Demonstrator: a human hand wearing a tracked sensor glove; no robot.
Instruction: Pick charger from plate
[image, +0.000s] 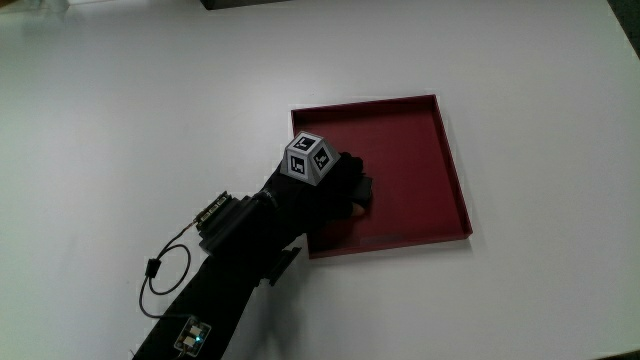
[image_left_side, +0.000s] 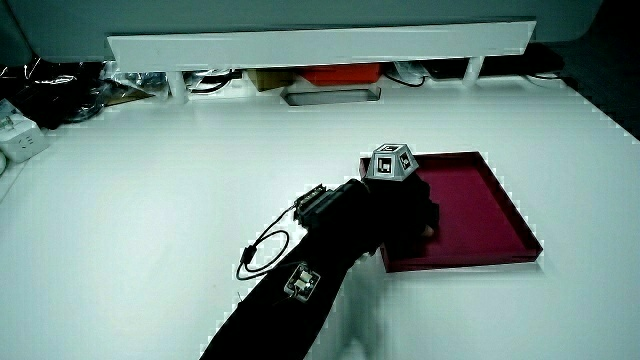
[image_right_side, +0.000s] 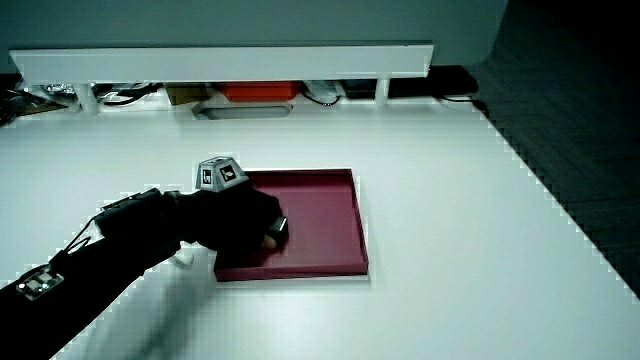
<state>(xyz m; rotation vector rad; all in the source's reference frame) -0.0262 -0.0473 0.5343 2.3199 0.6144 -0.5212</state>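
Nearest of all is the black forearm (image: 215, 300), lying low over the white desk (image: 120, 120). It carries a thin black wire loop (image: 165, 270) and a small pale tag (image: 192, 335). Following the forearm leads to the hand (image: 335, 190) in its black glove. On the back of the hand sits a little grey cube (image: 308, 158) with black and white marks.

Under the hand is a dark red plate (image: 440, 170). It is flat and square, with a low wall all around it. The hand is over the corner of the plate that is closest to the person, and the fingers (image_right_side: 272, 232) curl down into it.

In a side view, something small and dark, the charger (image_right_side: 281, 227), shows at the fingertips, with a pale edge on it. The grip is curled closed around it. Whether the charger is lifted off the plate or touching it cannot be told.

In both side views a long white partition (image_left_side: 320, 45) stands at the desk's edge farthest from the person.
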